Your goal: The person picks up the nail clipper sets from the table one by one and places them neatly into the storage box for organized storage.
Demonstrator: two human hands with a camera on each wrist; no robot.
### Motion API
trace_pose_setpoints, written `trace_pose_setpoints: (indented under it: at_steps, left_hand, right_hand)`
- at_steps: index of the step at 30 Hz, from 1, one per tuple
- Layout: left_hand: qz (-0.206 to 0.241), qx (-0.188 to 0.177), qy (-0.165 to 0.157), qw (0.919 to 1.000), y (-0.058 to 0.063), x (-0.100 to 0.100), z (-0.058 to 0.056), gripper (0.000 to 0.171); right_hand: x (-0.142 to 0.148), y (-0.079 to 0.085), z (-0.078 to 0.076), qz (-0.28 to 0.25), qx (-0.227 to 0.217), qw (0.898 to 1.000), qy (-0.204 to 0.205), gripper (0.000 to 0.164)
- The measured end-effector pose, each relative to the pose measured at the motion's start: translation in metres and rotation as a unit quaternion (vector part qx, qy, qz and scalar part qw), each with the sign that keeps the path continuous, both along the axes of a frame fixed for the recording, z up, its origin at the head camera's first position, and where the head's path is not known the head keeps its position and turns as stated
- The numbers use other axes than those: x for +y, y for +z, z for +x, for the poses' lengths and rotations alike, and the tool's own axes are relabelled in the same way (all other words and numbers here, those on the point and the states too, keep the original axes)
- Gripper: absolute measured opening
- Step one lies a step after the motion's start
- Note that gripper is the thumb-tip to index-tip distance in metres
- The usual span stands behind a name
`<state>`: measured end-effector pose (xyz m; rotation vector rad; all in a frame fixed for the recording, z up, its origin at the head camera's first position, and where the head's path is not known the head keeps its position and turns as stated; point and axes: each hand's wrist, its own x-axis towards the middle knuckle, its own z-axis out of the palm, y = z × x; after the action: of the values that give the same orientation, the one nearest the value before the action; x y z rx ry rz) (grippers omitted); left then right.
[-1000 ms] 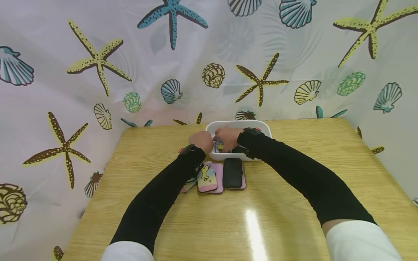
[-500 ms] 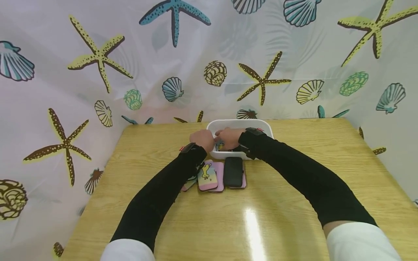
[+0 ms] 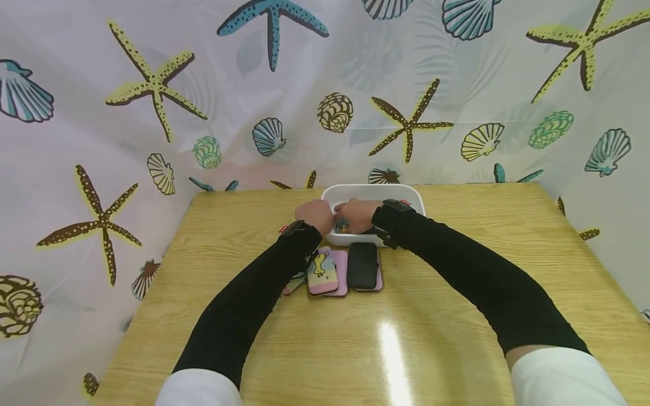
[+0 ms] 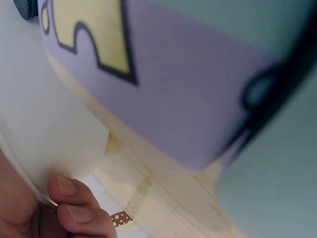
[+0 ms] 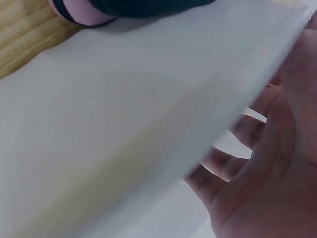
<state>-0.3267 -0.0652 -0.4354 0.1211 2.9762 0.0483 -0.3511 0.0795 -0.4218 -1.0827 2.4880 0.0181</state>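
Observation:
A white plastic bin stands on the table near its back edge. My left hand is at the bin's left end; in the left wrist view its curled fingers grip the bin's wall at the rim. My right hand reaches down inside the bin, fingers apart and slightly bent, pointing left. Beneath it lies a small blue item with a yellow figure, mostly covered by the hand. The right wrist view has the right hand behind the bin's wall, its fingertips partly hidden by the rim.
In front of the bin lie several flat cases: a pastel one with a yellow figure, a lilac one, and a black one on a pink-edged one. Another, greenish, is partly under the left forearm. A shell-and-starfish curtain surrounds the wooden table.
The right hand has shifted slightly inside the bin and covers more of the blue and yellow item. The left hand stays at the bin's left end. The camera view has tilted a little.

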Motion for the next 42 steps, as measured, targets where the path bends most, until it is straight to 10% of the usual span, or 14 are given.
trace_pose_setpoints:
  at_steps: [13, 27, 42]
  left_hand:
    - [0.006, 0.008, -0.002, 1.0000, -0.002, 0.000, 0.000, 0.024]
    - [0.005, -0.005, 0.008, 0.9999, -0.006, 0.000, -0.005, 0.025]
    - [0.014, -0.013, 0.007, 0.9998, 0.000, -0.001, -0.001, 0.026]
  right_hand:
    - [0.016, -0.006, 0.001, -0.064, 0.008, 0.998, 0.028, 0.047]
    - [0.048, 0.040, 0.057, -0.156, 0.037, 0.986, 0.034, 0.037]
    - [0.104, 0.036, 0.097, -0.187, 0.102, 0.976, -0.046, 0.032]
